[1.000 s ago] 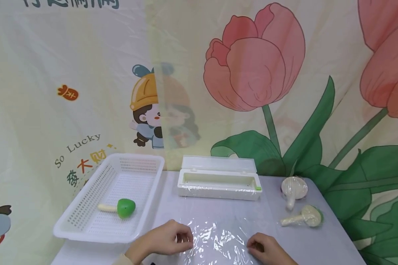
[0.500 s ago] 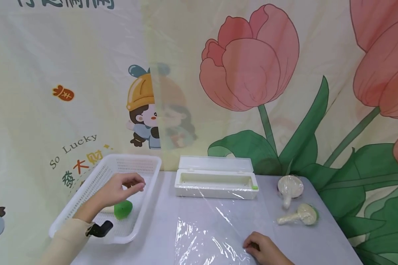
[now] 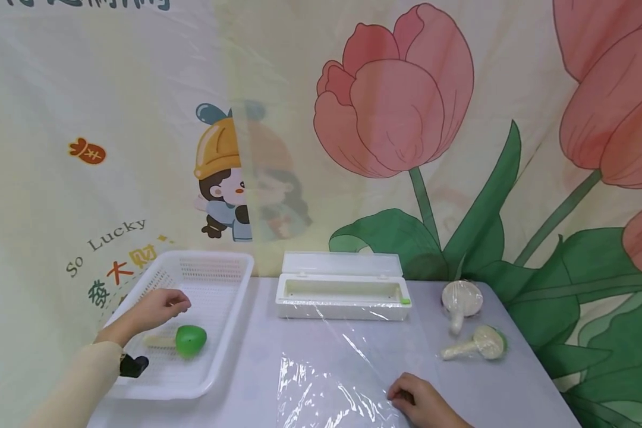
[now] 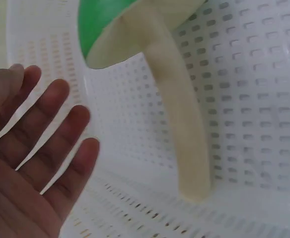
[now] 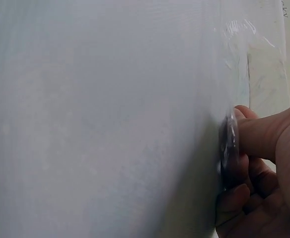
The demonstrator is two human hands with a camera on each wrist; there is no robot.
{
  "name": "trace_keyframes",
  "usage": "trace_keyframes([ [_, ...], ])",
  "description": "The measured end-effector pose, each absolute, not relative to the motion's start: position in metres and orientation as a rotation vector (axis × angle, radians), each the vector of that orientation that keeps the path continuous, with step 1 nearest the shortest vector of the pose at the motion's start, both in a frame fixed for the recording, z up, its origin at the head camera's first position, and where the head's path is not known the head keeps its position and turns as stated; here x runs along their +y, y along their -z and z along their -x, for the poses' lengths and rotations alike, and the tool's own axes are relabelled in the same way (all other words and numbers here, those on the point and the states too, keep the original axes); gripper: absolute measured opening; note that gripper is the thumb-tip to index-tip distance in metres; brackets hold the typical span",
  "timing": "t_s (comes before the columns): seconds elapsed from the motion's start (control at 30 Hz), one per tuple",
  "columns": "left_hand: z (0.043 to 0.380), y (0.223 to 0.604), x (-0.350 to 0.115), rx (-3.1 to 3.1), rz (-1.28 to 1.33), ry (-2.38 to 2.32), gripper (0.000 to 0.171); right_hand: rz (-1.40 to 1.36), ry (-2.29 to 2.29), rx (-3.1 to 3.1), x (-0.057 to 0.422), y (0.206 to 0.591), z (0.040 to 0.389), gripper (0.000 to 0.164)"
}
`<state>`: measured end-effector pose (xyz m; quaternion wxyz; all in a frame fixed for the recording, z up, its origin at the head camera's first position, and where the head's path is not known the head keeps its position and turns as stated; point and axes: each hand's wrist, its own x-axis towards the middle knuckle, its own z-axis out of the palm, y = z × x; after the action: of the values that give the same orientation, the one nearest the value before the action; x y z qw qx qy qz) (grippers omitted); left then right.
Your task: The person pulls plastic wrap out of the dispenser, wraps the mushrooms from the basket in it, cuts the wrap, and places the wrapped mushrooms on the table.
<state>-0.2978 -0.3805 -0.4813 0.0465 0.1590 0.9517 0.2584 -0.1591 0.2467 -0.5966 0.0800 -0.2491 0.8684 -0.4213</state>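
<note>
Above the white perforated basket [image 3: 230,333], my left hand [image 3: 157,309] hovers with relaxed fingers and holds nothing. Just below it lies a toy mushroom [image 3: 191,340] with a green cap and a cream stem. In the left wrist view, spread fingers [image 4: 78,121] are beside the mushroom's stem [image 4: 184,134], apart from it. My right hand [image 3: 419,398] pinches the right edge of a sheet of cling film [image 3: 321,386] spread on the table. The right wrist view shows the film edge [image 5: 229,144] between thumb and fingers.
At the back stands a white cling film dispenser [image 3: 342,310] with its lid raised; film stretches from it toward me. On the right lie two film-wrapped toy mushrooms, one pale-looking [image 3: 462,300] and one green-edged [image 3: 484,343]. A printed curtain [image 3: 278,59] hangs behind the table.
My left hand has let go of the film's left edge and moved left over the basket, above the mushroom. My right hand has stayed at the film's right edge.
</note>
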Motion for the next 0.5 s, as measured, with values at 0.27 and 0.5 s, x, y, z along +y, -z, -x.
trace_keyframes([
  [0.27,0.297,0.499,-0.391,2.815,-0.394,-0.74,0.011,0.719,1.257,2.622,0.248,0.597,0.156,0.01],
  [0.5,0.291,0.512,-0.397,2.725,-0.426,-0.734,0.013,0.772,1.265,2.669,0.247,0.599,0.153,0.014],
])
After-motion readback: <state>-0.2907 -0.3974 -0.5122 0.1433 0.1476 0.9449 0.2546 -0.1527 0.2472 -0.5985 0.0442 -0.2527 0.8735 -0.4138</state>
